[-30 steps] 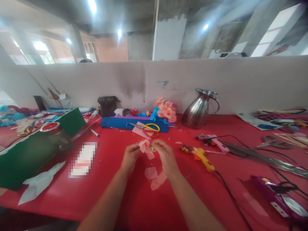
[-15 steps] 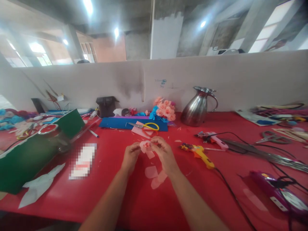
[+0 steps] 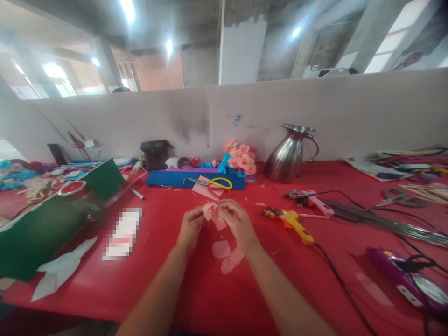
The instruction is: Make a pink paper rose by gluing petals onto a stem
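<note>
Between my two hands, a small pink paper flower (image 3: 211, 211) is held up above the red table (image 3: 147, 289). My left hand (image 3: 191, 227) pinches its left side. On the other side, my right hand (image 3: 238, 223) has thumb and fingers closed on the flower's right edge. Loose pale pink paper petals (image 3: 221, 249) lie on the table just below the hands. Beyond the hands, yellow-handled scissors (image 3: 220, 183) rest on pink paper and a blue sheet (image 3: 168, 179). A yellow glue gun (image 3: 296, 226) lies to the right.
A steel jug (image 3: 285, 156) stands at the back beside a bunch of pink and blue paper flowers (image 3: 241, 159). Rightward lie a pink glue gun (image 3: 317, 203), grey scissors (image 3: 401, 198), black cords and a purple device (image 3: 402, 275). A green sheet (image 3: 45, 233) with clear tape lies left.
The view has shifted very slightly, so the table items appear a little further right. Both hands keep nearly the same hold on the paper flower.
</note>
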A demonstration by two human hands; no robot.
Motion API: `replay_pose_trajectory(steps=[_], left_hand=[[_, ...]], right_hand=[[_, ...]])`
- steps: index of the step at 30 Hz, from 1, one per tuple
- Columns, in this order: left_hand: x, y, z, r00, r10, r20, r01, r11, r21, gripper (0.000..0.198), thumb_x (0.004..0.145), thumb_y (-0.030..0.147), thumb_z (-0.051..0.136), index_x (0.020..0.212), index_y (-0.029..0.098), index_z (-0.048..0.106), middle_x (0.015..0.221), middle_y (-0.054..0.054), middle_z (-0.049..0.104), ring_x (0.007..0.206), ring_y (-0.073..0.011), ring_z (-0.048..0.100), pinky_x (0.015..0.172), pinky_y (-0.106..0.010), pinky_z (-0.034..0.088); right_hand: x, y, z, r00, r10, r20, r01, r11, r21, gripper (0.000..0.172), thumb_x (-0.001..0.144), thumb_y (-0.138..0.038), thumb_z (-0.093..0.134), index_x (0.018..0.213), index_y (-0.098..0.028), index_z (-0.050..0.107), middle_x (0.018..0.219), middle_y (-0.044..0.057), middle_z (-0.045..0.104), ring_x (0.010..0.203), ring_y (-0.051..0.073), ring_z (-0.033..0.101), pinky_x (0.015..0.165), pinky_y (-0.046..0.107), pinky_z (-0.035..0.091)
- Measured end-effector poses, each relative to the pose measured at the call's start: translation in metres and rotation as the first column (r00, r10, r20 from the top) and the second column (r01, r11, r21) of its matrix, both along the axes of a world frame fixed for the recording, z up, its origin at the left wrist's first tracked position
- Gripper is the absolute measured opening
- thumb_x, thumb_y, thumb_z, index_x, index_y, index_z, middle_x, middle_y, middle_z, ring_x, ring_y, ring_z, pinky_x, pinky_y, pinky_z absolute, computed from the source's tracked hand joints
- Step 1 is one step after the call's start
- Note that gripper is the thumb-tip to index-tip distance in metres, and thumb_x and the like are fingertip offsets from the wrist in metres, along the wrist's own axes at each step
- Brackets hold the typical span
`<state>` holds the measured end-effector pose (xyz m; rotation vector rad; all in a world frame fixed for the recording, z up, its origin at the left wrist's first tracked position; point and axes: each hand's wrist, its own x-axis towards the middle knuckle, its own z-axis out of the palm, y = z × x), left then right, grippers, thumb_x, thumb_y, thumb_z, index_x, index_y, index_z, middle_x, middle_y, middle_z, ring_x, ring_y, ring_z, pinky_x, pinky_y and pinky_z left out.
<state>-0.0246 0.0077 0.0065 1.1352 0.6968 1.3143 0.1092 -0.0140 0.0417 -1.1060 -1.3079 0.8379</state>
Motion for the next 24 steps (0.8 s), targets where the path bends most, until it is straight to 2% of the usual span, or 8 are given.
replay_pose_trajectory(steps=[4,11,15,21,24], left_hand=[[0.000,0.000,0.001,1.000,0.003,-0.013,-0.003,1.000,0.001,0.022,0.068,0.022,0.066,0.089,0.017,0.072,0.085,-0.004,0.069,0.082,-0.0188,0.058,0.083,-0.032,0.041],[0.001,-0.002,0.005,1.000,0.001,-0.007,-0.001,1.000,-0.005,0.021,0.065,0.025,0.069,0.085,0.017,0.073,0.084,-0.005,0.068,0.081,-0.0190,0.059,0.079,-0.030,0.043],[0.001,-0.004,0.008,0.999,-0.030,-0.029,0.030,1.000,-0.002,0.020,0.067,0.028,0.068,0.083,0.017,0.073,0.084,-0.005,0.068,0.081,-0.0193,0.059,0.077,-0.030,0.044],[0.001,-0.006,0.012,0.998,-0.067,-0.022,0.067,0.998,0.006,0.018,0.068,0.027,0.068,0.083,0.017,0.073,0.084,-0.005,0.068,0.079,-0.0175,0.059,0.076,-0.028,0.043],[0.001,-0.006,0.011,0.996,-0.083,-0.011,0.083,0.996,-0.016,0.020,0.068,0.025,0.068,0.086,0.017,0.073,0.083,-0.005,0.068,0.079,-0.0182,0.059,0.077,-0.029,0.043]], right_hand=[[0.000,0.000,-0.001,0.999,-0.034,0.007,0.034,0.999,-0.015,0.014,0.068,-0.034,0.065,0.065,-0.020,0.063,0.091,0.004,0.059,0.090,0.020,0.053,0.078,0.032,0.038],[0.000,-0.002,0.003,0.997,0.035,-0.070,-0.036,0.999,-0.016,0.013,0.069,-0.032,0.063,0.062,-0.020,0.063,0.089,0.003,0.057,0.090,0.019,0.053,0.082,0.032,0.038],[0.001,-0.003,0.006,0.986,0.078,-0.144,-0.085,0.996,-0.041,0.019,0.071,-0.034,0.059,0.060,-0.019,0.061,0.087,0.003,0.057,0.087,0.019,0.053,0.080,0.031,0.038],[0.001,-0.002,0.002,0.956,0.098,-0.275,-0.111,0.993,-0.032,0.009,0.071,-0.029,0.060,0.067,-0.021,0.061,0.083,-0.001,0.058,0.081,0.016,0.052,0.076,0.028,0.038],[0.002,0.001,-0.001,0.940,0.075,-0.334,-0.119,0.987,-0.111,0.011,0.072,-0.032,0.059,0.072,-0.022,0.062,0.075,-0.002,0.059,0.075,0.015,0.052,0.072,0.027,0.037]])
